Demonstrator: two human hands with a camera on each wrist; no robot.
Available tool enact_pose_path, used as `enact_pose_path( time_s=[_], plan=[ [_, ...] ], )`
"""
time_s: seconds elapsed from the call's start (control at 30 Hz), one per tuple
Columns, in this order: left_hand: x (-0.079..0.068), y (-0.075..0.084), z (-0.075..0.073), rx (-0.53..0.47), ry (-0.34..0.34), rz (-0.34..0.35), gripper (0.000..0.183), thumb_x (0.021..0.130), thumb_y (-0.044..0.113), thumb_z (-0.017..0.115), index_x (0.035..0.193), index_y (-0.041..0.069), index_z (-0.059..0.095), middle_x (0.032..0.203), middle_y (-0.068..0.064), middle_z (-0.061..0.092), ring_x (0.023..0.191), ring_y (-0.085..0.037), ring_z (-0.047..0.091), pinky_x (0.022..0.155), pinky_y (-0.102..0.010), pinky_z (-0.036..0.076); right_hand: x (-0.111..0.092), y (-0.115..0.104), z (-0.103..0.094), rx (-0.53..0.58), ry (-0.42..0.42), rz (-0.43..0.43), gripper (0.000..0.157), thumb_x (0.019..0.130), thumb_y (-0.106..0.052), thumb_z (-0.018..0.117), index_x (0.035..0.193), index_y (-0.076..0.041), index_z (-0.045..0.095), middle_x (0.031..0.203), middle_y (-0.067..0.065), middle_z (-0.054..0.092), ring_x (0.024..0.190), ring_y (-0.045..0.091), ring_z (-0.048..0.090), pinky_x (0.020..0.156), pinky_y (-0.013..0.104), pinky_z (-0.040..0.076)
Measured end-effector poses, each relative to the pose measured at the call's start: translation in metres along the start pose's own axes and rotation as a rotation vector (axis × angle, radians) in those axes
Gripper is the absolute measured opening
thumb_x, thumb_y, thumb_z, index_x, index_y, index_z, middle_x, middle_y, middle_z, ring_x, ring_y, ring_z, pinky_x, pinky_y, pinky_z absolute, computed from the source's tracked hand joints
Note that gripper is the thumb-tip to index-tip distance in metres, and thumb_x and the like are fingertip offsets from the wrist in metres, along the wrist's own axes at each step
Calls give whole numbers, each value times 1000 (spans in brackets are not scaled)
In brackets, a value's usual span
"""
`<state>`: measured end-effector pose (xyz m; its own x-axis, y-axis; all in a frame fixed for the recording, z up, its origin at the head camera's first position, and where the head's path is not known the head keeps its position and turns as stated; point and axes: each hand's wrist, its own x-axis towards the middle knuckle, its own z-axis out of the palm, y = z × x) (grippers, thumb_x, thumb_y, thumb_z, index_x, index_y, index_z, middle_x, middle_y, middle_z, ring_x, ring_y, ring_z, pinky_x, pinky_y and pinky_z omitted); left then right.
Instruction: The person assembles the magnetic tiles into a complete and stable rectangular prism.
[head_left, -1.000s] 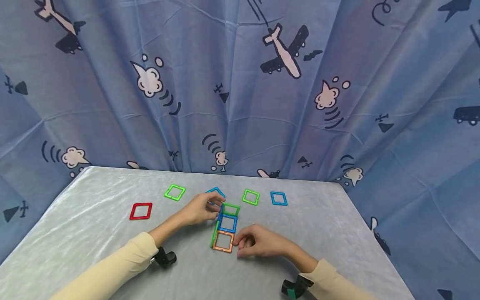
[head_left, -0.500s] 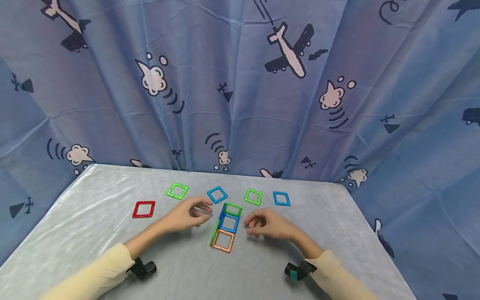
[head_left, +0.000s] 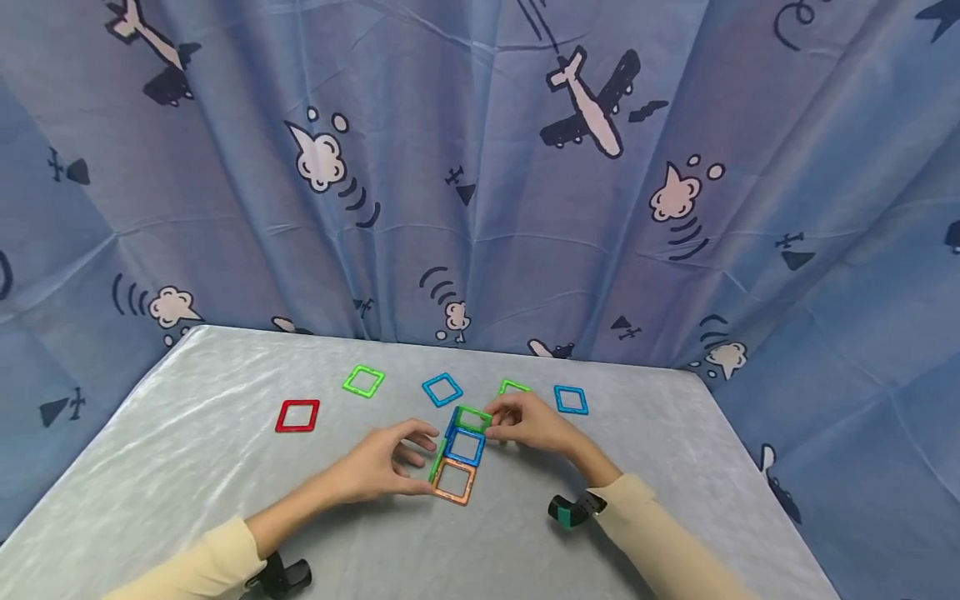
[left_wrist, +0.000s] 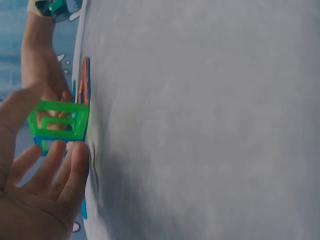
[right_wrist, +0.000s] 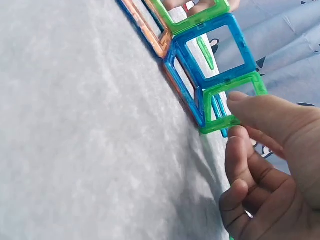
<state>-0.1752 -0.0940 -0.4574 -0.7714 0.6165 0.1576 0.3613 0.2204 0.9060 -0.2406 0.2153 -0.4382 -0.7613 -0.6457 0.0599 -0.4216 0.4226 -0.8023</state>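
Magnetic tiles, hollow coloured squares, are joined into a small structure mid-table. In the head view an orange tile (head_left: 452, 500) and a blue tile (head_left: 463, 463) lie in a row, with a green tile (head_left: 474, 410) at the far end. Another green tile (head_left: 438, 461) and a blue one (head_left: 452, 422) stand along the left side. My right hand (head_left: 528, 421) pinches the far green tile, thumb over its frame in the right wrist view (right_wrist: 213, 125). My left hand (head_left: 375, 467) curves loosely at the left side, fingers spread, thumb tip by the orange tile's corner.
Loose tiles lie beyond the structure: a red one (head_left: 297, 430), a green one (head_left: 372, 369), a blue one (head_left: 435, 379) and another blue one (head_left: 569, 387). A further green tile (head_left: 514, 383) is partly hidden behind my right hand. A patterned curtain (head_left: 480, 192) hangs behind the table.
My left hand has left the structure's far end and come nearer, to its left side. My right hand has moved from beside the orange tile to the far green tile and taken hold of it.
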Motion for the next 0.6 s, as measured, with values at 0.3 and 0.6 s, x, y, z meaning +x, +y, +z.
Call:
enact_pose_path(
  time_s=[0.3, 0.6],
  plan=[
    [6, -1, 3, 4, 10, 15, 52, 83, 7, 86, 128, 3, 60, 113, -9, 69, 94, -23, 71, 76, -30, 58, 0, 6, 0, 30, 18, -94, 18, 90, -1, 77, 107, 5, 74, 87, 11, 69, 69, 24, 59, 58, 25, 46],
    [15, -9, -11, -30, 35, 10, 42, 88, -1, 79, 124, -7, 59, 108, -14, 70, 90, -25, 73, 70, -34, 59, -21, 14, -4, 77, -2, -124, 14, 89, 4, 76, 102, 4, 73, 81, 12, 68, 65, 20, 58, 56, 24, 47]
  ],
)
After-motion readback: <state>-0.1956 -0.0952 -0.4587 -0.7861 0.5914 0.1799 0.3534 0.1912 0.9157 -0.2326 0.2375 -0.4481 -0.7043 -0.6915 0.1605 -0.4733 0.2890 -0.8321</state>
